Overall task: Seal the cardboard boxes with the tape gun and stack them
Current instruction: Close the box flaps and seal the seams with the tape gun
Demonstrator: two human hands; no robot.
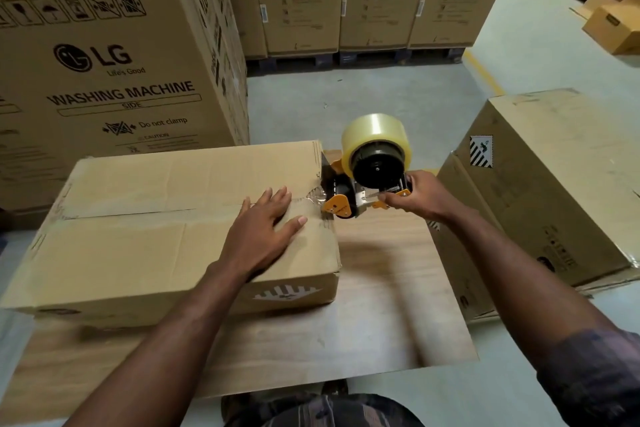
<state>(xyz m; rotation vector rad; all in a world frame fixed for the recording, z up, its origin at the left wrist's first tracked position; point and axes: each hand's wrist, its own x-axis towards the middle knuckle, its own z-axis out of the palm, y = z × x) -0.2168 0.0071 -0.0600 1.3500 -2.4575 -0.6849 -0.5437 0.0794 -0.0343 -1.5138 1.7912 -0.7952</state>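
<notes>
While left hand (266, 218) presses flat on box (138, 253), right hand (419, 194) grips tape gun (367, 170) at edge.

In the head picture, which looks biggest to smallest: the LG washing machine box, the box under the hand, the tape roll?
LG washing machine box and the box under the left hand: about alike here, the second being nearer, so unranked.
Tape roll: smallest.
</notes>
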